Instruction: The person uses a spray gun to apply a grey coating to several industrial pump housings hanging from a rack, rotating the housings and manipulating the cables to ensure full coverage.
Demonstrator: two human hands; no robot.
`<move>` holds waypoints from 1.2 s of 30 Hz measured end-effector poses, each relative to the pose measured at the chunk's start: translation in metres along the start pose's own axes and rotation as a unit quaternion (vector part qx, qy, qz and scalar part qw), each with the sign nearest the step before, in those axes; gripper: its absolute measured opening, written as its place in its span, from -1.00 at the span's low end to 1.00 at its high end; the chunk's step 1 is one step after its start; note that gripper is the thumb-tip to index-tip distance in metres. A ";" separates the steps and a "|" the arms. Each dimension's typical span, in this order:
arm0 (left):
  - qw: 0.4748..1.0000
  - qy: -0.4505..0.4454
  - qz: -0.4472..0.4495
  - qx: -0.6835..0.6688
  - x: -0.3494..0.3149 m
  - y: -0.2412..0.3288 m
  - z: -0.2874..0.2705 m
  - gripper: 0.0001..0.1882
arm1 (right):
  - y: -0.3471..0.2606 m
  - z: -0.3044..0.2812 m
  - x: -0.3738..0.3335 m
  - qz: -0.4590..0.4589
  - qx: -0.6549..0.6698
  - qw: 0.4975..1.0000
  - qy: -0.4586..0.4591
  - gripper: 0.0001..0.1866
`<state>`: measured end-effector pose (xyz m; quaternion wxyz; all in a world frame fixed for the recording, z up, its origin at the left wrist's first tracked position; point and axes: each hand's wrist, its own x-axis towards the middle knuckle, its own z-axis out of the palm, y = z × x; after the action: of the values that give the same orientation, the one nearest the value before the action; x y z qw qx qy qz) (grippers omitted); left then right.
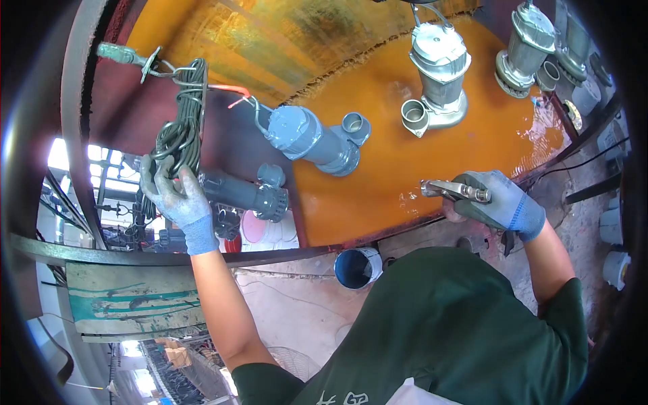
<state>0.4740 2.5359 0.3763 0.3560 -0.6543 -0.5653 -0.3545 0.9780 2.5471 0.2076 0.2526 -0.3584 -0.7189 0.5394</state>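
Note:
My left hand (177,199), in a pale blue and grey glove, grips the lower part of a dark coiled cable (191,108). The coil hangs from a hook (147,62) at the upper left. To its right is a blue-grey submersible pump (300,135), tilted, with a round outlet; the cable runs toward its top. My right hand (499,199), gloved alike, is closed round a metal spray gun (459,191) whose nozzle end points left. A silver-grey pump (440,74) hangs beyond the gun, apart from it. Part of the gun's handle is hidden by the glove.
More silver-grey pumps (526,50) hang at the far right. An orange, wet-looking panel (378,196) lies behind the pumps. A curved metal rim (121,255) crosses in front of me at left. A bucket (358,268) with dark contents stands below, and a white bucket (287,229) nearby.

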 end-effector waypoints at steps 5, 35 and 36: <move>0.990 -0.038 -0.137 0.012 -0.009 -0.058 0.016 -0.64 | -0.001 -0.018 0.005 -0.050 -0.145 0.987 0.040 -0.78; 0.980 -0.156 -0.053 0.110 0.026 -0.170 0.065 -0.44 | -0.047 -0.025 0.044 -0.158 0.095 0.973 0.137 -0.80; 0.982 -0.154 -0.070 0.089 0.022 -0.166 0.065 -0.44 | -0.054 -0.022 0.038 -0.154 0.106 0.973 0.132 -0.81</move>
<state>0.3154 2.6206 0.3742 0.2957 -0.6258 -0.6869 -0.2217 0.9576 2.5814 0.2643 0.4616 -0.2825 -0.6643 0.5156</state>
